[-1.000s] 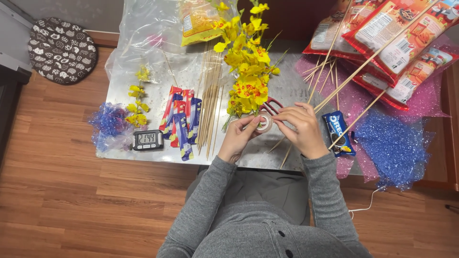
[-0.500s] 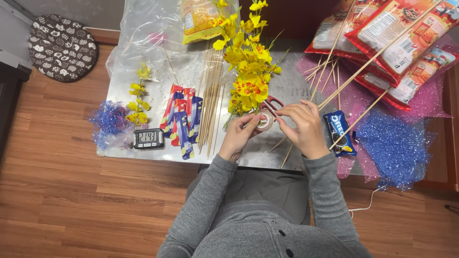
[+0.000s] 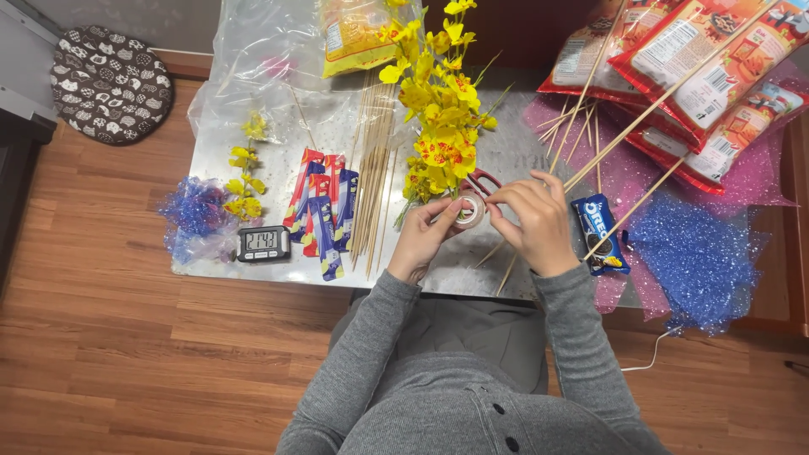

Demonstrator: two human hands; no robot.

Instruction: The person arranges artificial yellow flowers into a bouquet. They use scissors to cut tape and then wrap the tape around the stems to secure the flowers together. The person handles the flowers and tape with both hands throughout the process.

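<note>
A shiny grey table [image 3: 253,152] stands on a brown wood floor [image 3: 101,337], with a round spotted cushion [image 3: 105,72] in the corner. Red snack bags [image 3: 691,76] lie top right, a blue cookie pack [image 3: 600,234] just beside the right hand [image 3: 535,223], and thin red and blue packets [image 3: 324,215] by a black timer [image 3: 263,243]. Both the left hand [image 3: 425,240] and the right hand pinch a small tape roll [image 3: 469,211] over the table's front edge, though I think fingers hide part of it.

The tape roll [image 3: 468,211] looks clear, glossy plastic. Wooden skewers [image 3: 372,168] are matt; the tabletop [image 3: 506,160] is shiny metal.
</note>
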